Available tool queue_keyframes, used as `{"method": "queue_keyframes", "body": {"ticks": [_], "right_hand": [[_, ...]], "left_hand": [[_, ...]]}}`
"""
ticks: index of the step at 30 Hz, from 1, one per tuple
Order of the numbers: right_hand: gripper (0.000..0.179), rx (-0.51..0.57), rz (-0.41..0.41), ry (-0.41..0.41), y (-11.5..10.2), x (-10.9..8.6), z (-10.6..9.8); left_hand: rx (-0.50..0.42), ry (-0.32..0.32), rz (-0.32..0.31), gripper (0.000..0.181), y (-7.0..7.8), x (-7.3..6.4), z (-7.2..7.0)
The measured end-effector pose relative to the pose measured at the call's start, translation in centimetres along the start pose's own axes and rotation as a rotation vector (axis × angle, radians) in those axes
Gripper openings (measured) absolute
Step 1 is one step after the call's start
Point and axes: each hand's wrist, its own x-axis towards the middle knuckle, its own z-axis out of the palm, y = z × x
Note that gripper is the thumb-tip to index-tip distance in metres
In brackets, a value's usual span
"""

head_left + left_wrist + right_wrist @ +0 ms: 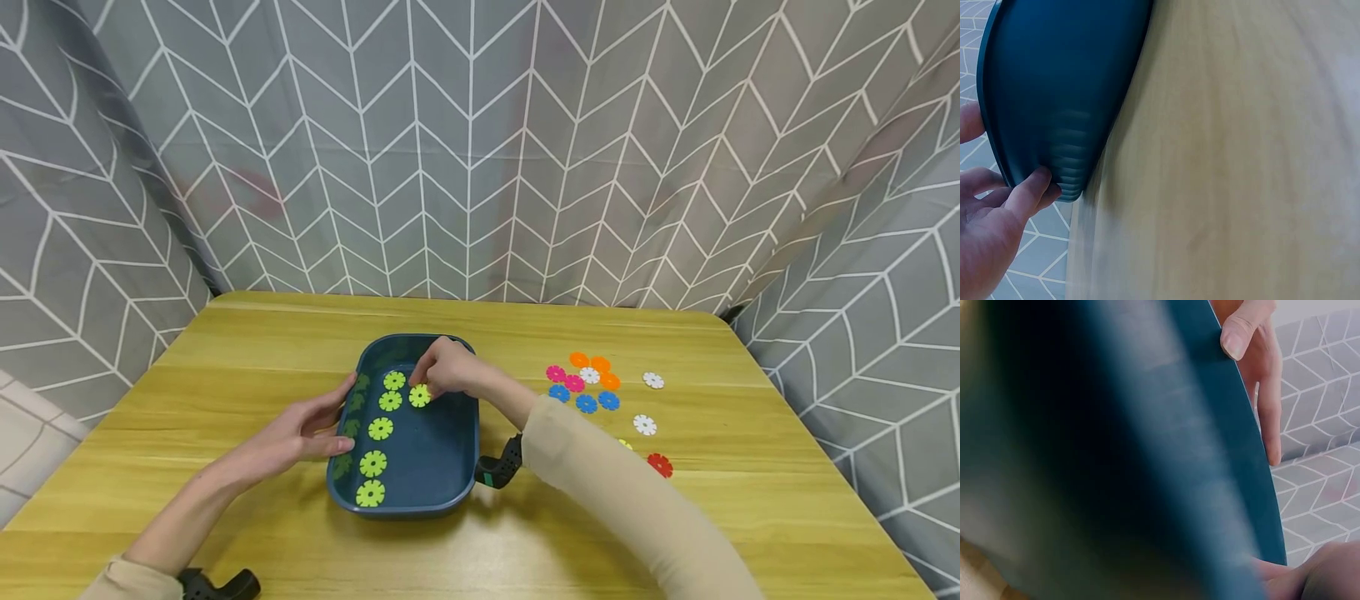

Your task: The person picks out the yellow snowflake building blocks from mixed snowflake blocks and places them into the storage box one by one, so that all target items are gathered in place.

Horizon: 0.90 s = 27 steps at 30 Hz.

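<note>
Soft beige cloth sleeves, smooth and rounded, cover the forearms, with a black plastic mount near the right wrist. The left hand grips the left rim of a glossy blue bin, thumb at the rim and fingers against the outer wall. The right hand has its fingertips together on a green disc, flat and notched like a flower, over the bin's inside. Left of it, five matching discs form a column on the bin's floor, mirrored in the shiny wall. To the right, orange, pink, white, blue and red discs are scattered on the streaky wood-grained table. Behind hangs a creased grey curtain with white chevrons.
</note>
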Motion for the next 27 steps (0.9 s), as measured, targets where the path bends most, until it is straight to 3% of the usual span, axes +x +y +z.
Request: {"method": "queue_keyframes", "body": {"ticks": [11,27], "right_hand": [[0.03,-0.123,0.031,0.058,0.14,0.15,0.54],[0.031,-0.184,0.023,0.104,0.03,0.08,0.87]], "left_hand": [[0.014,0.003,-0.001,0.088,0.0,-0.05,0.03],[-0.015,0.0,-0.001,0.088,0.09,-0.08,0.16]]}}
